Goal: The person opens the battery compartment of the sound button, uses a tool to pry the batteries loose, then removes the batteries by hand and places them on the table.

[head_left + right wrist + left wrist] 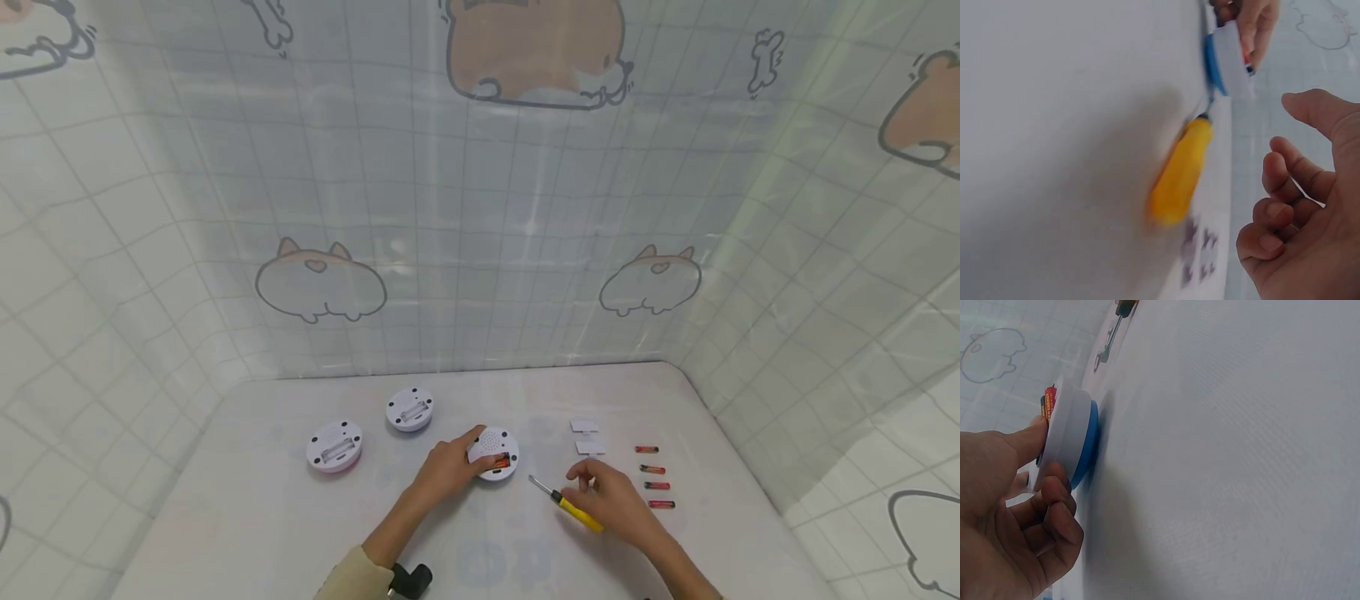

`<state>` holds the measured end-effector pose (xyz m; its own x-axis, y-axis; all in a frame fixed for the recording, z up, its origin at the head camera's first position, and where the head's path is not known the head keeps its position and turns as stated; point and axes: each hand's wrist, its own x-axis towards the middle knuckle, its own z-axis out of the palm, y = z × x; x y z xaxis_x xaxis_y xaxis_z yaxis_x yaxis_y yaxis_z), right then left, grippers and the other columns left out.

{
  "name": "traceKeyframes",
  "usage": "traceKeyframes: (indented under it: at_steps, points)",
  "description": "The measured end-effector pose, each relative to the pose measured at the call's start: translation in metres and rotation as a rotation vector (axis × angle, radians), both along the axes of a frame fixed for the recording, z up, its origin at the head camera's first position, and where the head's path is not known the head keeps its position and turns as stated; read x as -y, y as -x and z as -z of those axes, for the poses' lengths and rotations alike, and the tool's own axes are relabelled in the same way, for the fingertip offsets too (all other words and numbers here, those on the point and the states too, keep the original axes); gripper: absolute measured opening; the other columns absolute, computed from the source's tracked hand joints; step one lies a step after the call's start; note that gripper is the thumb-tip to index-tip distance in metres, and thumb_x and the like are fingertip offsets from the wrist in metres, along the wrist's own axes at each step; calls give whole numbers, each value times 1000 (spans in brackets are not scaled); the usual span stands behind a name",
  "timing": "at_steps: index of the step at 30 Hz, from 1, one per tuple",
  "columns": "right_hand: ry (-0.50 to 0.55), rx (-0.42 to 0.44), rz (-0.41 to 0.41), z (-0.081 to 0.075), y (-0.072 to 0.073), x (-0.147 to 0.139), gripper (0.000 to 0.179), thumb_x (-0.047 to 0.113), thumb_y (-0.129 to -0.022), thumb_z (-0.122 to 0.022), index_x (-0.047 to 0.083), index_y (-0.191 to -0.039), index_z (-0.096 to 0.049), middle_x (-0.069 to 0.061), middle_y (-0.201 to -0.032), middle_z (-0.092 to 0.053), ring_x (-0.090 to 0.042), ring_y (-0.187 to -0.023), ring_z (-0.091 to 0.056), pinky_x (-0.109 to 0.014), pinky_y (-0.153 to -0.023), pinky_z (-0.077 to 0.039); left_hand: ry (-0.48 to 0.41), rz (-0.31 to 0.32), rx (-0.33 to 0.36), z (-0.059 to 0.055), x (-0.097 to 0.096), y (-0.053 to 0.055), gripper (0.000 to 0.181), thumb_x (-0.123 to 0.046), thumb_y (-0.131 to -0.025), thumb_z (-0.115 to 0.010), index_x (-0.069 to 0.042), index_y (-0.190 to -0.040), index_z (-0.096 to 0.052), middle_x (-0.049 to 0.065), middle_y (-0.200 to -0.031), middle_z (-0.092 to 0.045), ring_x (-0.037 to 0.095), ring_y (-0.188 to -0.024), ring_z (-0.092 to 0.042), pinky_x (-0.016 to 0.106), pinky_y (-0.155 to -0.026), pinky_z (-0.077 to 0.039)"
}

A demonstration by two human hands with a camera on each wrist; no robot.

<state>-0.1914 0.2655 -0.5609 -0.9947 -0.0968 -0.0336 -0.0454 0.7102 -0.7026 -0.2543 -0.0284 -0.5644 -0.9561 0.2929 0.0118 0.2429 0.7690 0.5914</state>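
Note:
My left hand (447,471) grips a round white battery device (492,439) with a speaker grille and a blue edge, its back facing up. In the left wrist view, the thumb presses at red batteries (1050,402) in the device's compartment, and the other fingers curl at its side. Beside it on the table lies a screwdriver (579,512) with a yellow handle, its metal tip toward the device. My right hand (611,500) hovers over that handle, fingers loosely bent, with nothing held; the right wrist view shows the screwdriver (1180,172) apart from the fingers.
Two similar round devices, one at left (334,447) and one farther back (410,409), lie with bare battery compartments facing up. White battery covers (591,447) lie behind the right hand. Several red batteries (657,485) form a column at right. A patterned curtain (487,250) surrounds the table.

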Motion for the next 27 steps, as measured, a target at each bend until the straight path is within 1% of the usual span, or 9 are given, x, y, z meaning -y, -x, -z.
traceKeyframes:
  at_steps: [4,7,9,11,14,16,21,25,27]
  points:
    - [38,-26,-51,-8,13,14,27,38,-90,-76,20,-108,-67,6,-84,-58,-16,-85,-52,-31,-76,-44,-2,-2,1,1,1,1,68,-52,-93,-66,-19,-151,-48,2,-75,-58,20,-80,-50,40,-72,-42]
    - [60,-55,-98,-9,22,24,27,36,-91,-74,19,-110,-67,6,-84,-58,-16,-88,-53,-35,-83,-45,2,-6,-5,1,0,1,70,-55,-92,-66,-20,-149,-50,9,-92,-69,22,-85,-54,44,-77,-46]
    - [58,-72,-123,-8,28,30,27,37,-92,-73,19,-111,-66,7,-83,-58,-16,-86,-54,-33,-81,-46,6,-5,-3,2,0,1,71,-57,-91,-67,-20,-149,-51,11,-95,-70,23,-87,-56,46,-77,-47]
    - [62,-87,-138,-7,34,35,28,38,-92,-73,19,-112,-66,6,-84,-58,-16,-83,-53,-28,-75,-46,12,-10,0,3,-1,2,72,-59,-90,-66,-21,-149,-51,7,-93,-70,23,-88,-55,45,-78,-47]
    - [61,-102,-152,-4,43,43,29,39,-93,-72,22,-115,-65,7,-84,-58,-15,-77,-52,-24,-62,-42,15,-5,-2,3,0,3,72,-59,-89,-66,-21,-149,-51,1,-75,-60,22,-82,-52,41,-72,-43]
    - [63,-112,-164,-2,48,47,29,38,-93,-72,23,-117,-64,7,-85,-58,-14,-74,-51,-23,-58,-40,16,1,-13,3,0,2,72,-59,-90,-66,-20,-148,-51,-3,-72,-55,19,-78,-50,38,-68,-41]
    - [58,-152,-241,2,58,57,30,32,-95,-70,22,-123,-65,7,-84,-59,-11,-69,-49,-23,-55,-39,13,28,-43,2,0,1,71,-59,-91,-64,-18,-148,-51,-4,-65,-49,16,-68,-46,34,-61,-36]
    - [32,-188,-301,4,61,63,29,26,-96,-70,20,-124,-67,7,-84,-59,-9,-70,-49,-24,-58,-41,26,44,-68,1,0,1,71,-60,-92,-62,-17,-148,-51,-4,-63,-48,16,-68,-47,35,-63,-39]
    - [9,-197,-307,5,61,65,27,25,-96,-69,22,-123,-69,9,-84,-59,-8,-70,-49,-23,-60,-41,31,48,-75,1,0,2,71,-59,-92,-62,-16,-148,-52,-3,-64,-52,18,-71,-50,38,-66,-42]
